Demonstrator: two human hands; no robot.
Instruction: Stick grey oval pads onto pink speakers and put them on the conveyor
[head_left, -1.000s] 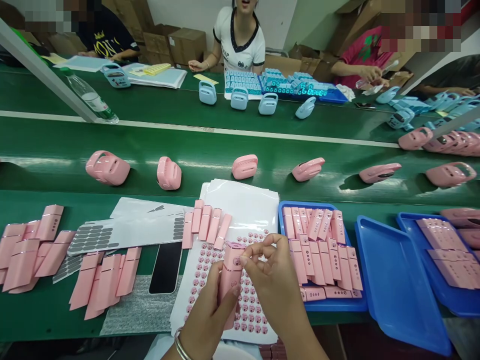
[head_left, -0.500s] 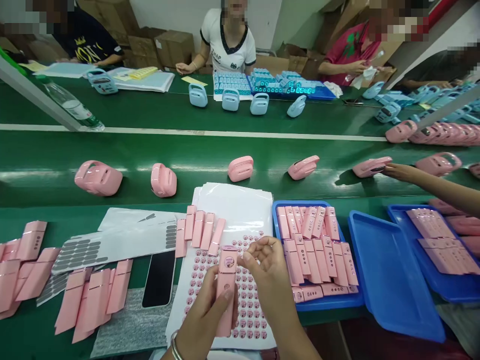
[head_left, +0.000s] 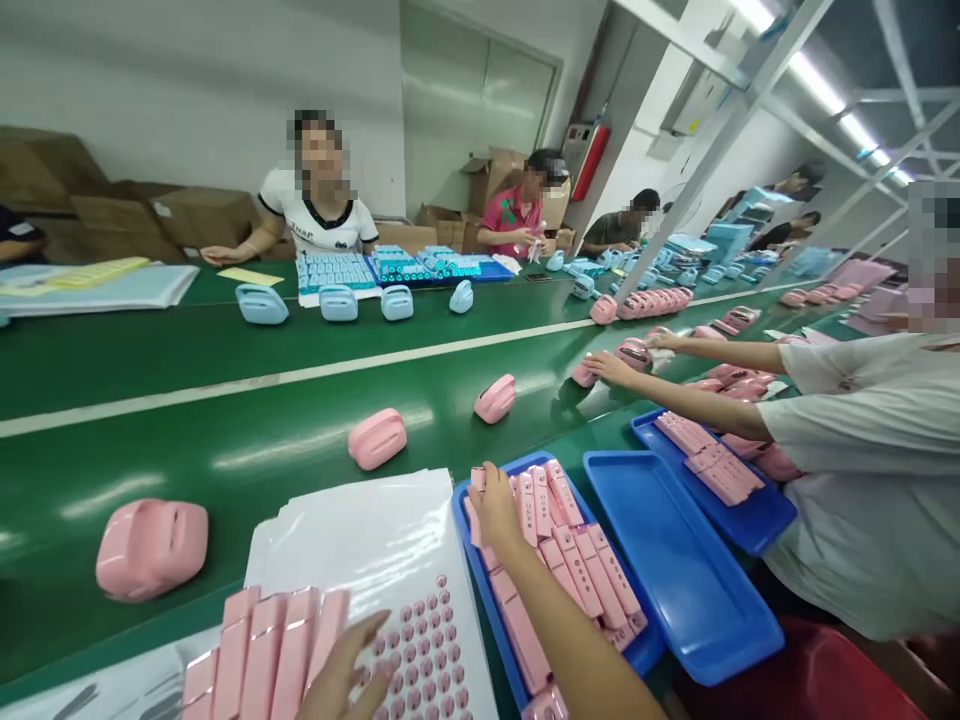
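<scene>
My right hand (head_left: 496,505) reaches over the far left corner of a blue tray (head_left: 463,535). Its fingers close around a pink rectangular plastic piece (head_left: 478,480), mostly covered by the hand. More pink pieces (head_left: 577,570), some bearing small printed marks, lie in rows in that tray. Low in the view, my left hand (head_left: 349,665) has its fingers spread and holds nothing. It hovers between several pink pieces (head_left: 259,650) and a sheet of small round stickers (head_left: 424,640). White sheets (head_left: 352,510) lie beneath.
Pink rounded housings (head_left: 154,548) stand along the green belt (head_left: 262,440). Right of my tray is another blue tray (head_left: 675,560), then a third (head_left: 765,520) with pink pieces. A co-worker's arms (head_left: 697,395) reach over the belt. Blue housings (head_left: 339,303) and people are opposite.
The view has swung right and up. My left hand has let go of the pink piece it held over the stickers. My right hand has moved from there to the tray.
</scene>
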